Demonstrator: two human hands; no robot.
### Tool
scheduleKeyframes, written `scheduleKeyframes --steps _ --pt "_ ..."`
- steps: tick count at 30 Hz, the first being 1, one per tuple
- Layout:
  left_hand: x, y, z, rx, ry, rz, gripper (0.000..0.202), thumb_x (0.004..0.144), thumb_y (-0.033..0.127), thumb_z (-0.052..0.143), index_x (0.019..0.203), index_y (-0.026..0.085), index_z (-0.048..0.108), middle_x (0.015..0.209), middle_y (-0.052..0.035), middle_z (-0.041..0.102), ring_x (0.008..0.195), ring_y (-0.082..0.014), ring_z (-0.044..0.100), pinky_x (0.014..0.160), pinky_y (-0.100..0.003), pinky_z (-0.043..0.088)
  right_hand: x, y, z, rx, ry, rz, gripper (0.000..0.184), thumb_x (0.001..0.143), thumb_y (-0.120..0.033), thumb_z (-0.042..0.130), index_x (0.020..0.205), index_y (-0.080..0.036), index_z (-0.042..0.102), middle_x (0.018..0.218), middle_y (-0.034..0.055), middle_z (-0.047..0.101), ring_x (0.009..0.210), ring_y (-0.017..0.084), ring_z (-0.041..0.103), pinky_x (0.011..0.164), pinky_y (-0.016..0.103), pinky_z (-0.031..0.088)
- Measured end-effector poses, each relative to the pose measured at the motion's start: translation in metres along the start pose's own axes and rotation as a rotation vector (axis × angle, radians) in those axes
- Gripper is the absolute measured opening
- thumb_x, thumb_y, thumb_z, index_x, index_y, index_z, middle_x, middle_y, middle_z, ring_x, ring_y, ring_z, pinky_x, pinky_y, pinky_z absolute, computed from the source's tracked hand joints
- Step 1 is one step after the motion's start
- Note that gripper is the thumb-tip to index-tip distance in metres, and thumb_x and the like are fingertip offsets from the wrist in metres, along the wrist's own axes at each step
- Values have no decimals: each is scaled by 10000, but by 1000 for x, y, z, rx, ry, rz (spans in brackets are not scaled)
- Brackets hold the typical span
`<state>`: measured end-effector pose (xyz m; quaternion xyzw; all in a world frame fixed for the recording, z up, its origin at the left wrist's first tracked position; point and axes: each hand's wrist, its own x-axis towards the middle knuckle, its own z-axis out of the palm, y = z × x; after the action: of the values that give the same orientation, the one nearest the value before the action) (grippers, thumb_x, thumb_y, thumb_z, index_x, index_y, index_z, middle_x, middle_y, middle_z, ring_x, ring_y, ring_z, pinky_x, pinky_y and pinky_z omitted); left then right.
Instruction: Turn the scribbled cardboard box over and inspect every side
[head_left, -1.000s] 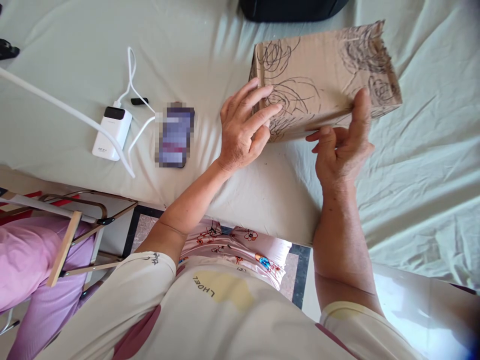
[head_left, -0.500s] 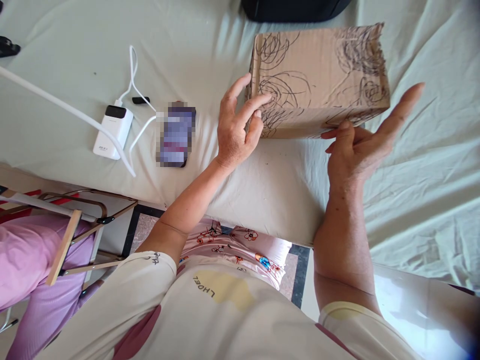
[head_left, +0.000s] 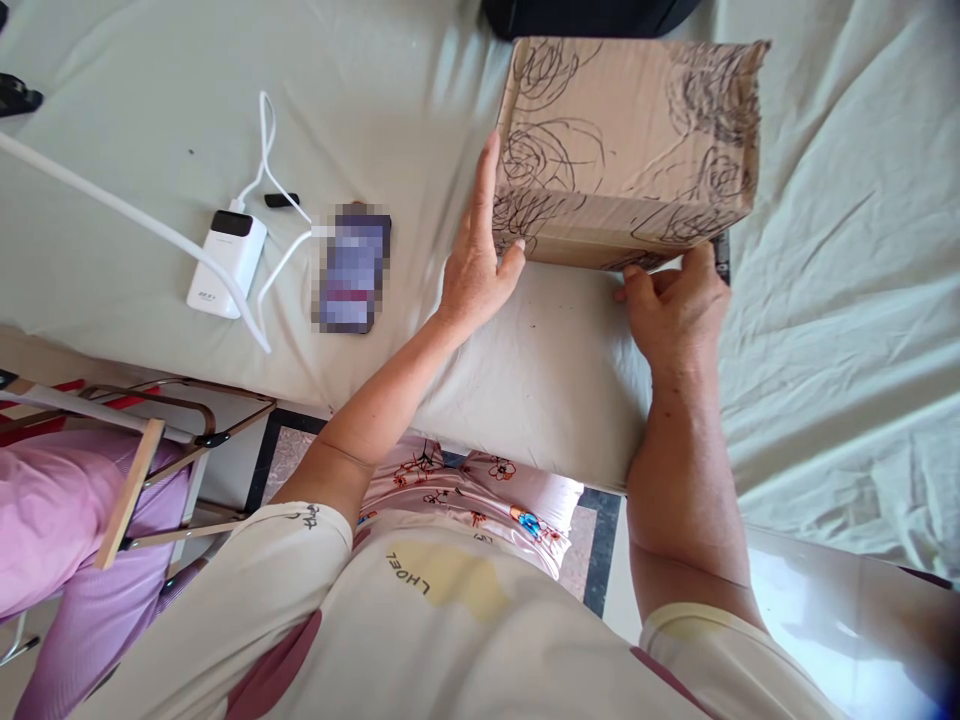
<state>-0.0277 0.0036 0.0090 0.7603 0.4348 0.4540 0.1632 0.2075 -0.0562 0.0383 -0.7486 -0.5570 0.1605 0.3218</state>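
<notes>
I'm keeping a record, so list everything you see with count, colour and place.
Cardboard box: one, scribbled brown, upper centre
Bulky object: one, black, top edge
Phone: one, dark, left of box
Power bank: one, white, left of phone
Cable: count unclear, white, left side
Small stub: one, black, beside power bank
Edge item: at least one, black, upper left
Half-hidden item: one, dark, box's right end
Cloth: one, pale green, underneath
Chair: one, brown, lower left
Another person: one, pink and purple clothes, lower left
Floor: one, grey with dark bands, below
Shirt: one, cream, bottom
Trousers: one pair, flowered pink, bottom centre
Left hand: one, bare, box's left end
Right hand: one, bare, box's near edge
</notes>
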Motion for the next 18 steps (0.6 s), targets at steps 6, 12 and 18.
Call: scheduleKeyframes --steps 6,12,18 --pt "-1 -6 7 -40 88 -55 1001 1015 300 537 1674 445 -202 1810 90 69 1696 -178 158 1399 -435 301 1 5 -2 -81 37 -13 186 855 -287 656 982 -288 521 731 -1 653 803 295 686 938 551 554" --pt "0 2 0 51 92 -71 933 1033 328 531 1698 441 -113 1802 64 210 1689 -175 195 1358 -426 394 4 16 -2 -32 117 -151 185 831 -293 664 812 -279 480 971 67 651 874 254 657 909 501 566" --pt "5 7 -7 56 153 -53 899 1049 475 457 1692 417 -169 1808 69 189 1689 -200 192 1337 -429 416 6 7 1 82 165 -59 123 781 -209 597 882 -228 528 891 35 691 814 197 692 650 330 535"
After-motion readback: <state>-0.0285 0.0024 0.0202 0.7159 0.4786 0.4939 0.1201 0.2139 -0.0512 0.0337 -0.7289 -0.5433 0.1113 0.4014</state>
